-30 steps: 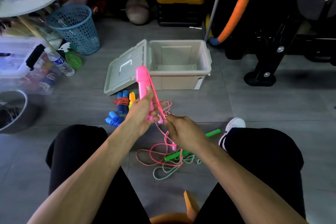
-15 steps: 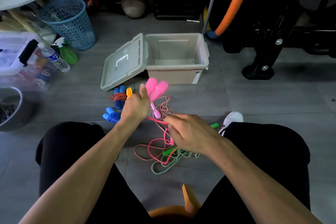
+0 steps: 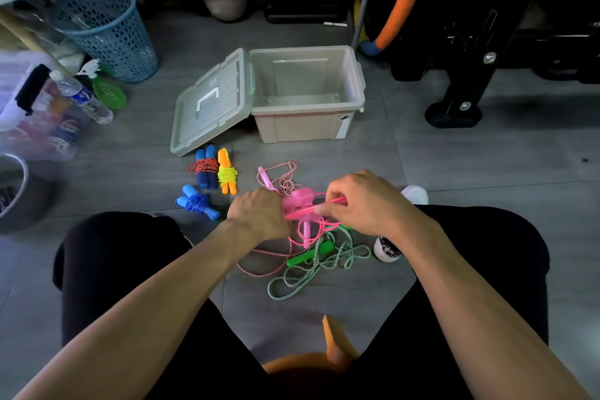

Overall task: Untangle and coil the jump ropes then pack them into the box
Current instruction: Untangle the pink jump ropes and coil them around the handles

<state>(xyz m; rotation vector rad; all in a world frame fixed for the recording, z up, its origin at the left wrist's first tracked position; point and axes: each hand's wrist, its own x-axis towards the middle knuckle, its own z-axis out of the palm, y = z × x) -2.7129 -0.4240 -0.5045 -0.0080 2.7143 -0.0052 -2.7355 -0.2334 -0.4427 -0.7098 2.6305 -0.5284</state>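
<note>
My left hand point(image 3: 259, 213) grips the two pink handles point(image 3: 298, 200) of a pink jump rope, held low over the floor. My right hand point(image 3: 363, 201) pinches that rope's pink cord point(image 3: 331, 203) just right of the handles. Below lie a tangled green rope point(image 3: 311, 273) with green handles and a red-white twisted rope point(image 3: 285, 172) with a pink handle. Three coiled ropes sit to the left: blue handles with red cord point(image 3: 204, 169), orange handles with yellow cord point(image 3: 226, 175), and an all-blue one point(image 3: 194, 203). The beige box point(image 3: 292, 127) stands open and empty, its lid point(image 3: 211, 104) leaning at its left.
A blue mesh basket point(image 3: 107, 32), a water bottle point(image 3: 81, 97) and clear storage bins point(image 3: 32, 107) crowd the left. A metal bowl point(image 3: 16, 195) sits at the far left. Black gym equipment point(image 3: 470, 52) and a foam-wrapped bar point(image 3: 399, 0) stand at the right. My knees flank the ropes.
Both hands dropped lower toward the floor. The pink handles went from upright to lying sideways in my left hand, and my right hand moved up beside them with the cord.
</note>
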